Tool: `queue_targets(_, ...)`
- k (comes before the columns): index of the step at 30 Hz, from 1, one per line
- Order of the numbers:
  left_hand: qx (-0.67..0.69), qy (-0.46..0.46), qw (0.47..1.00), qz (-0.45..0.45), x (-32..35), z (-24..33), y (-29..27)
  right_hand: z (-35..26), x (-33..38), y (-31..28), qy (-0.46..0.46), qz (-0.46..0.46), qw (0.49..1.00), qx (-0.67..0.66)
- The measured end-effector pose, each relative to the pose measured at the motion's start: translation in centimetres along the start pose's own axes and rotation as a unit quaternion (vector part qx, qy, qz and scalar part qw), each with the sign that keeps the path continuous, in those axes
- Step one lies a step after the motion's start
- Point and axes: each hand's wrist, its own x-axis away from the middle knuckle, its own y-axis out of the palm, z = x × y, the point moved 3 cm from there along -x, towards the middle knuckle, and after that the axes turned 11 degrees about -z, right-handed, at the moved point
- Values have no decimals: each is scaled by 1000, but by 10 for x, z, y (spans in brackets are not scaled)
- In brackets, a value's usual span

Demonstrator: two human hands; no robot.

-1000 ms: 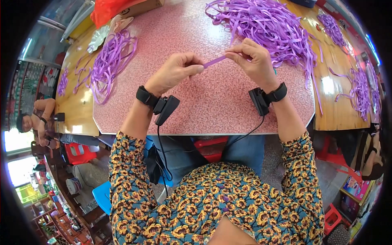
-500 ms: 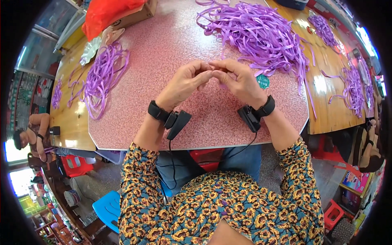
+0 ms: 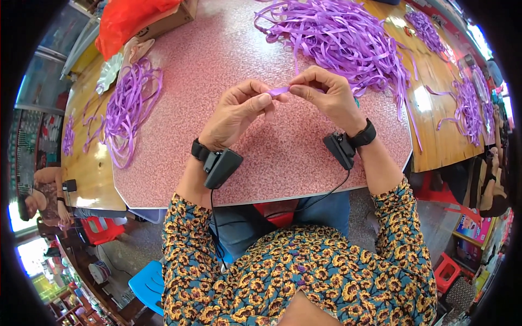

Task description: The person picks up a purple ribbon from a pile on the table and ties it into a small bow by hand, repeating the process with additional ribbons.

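Observation:
A short stretch of purple ribbon [image 3: 280, 91] spans the gap between my hands over the pink speckled tabletop [image 3: 272, 157]. One end is pinched between the thumb and fingers of my left hand [image 3: 239, 111]. My right hand [image 3: 329, 98] pinches the other end with its thumb and forefinger. Just beyond my right hand lies a large tangled pile of purple ribbons [image 3: 348, 46]. Another loose bundle of purple ribbons [image 3: 128, 108] rests at the left, across the edge of the pink top. Both wrists carry black straps with small black boxes and cables.
A red plastic bag [image 3: 128, 22] and a cardboard box [image 3: 163, 26] stand at the far left, near a pale fluted dish [image 3: 110, 72]. More purple ribbons [image 3: 466, 106] lie on the wooden table at right. People sit at both sides. A blue stool [image 3: 147, 285] stands lower left.
My hands have drawn apart, the left toward the left and the right toward the right, so the ribbon between them now shows. The whole view has shifted slightly.

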Motion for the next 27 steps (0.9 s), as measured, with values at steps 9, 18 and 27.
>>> queue_targets(9, -250, 109, 952, 136, -7, -6, 4, 9, 1, 27, 103, 63, 990, -69)
queue_targets(18, -668, 217, 709, 57, -10, 8, 22, 14, -1, 19, 130, 49, 985, -105)
queue_targets(27, -720, 135, 680, -38, -5, 7, 27, 15, 5, 15, 259, -63, 943, -198)
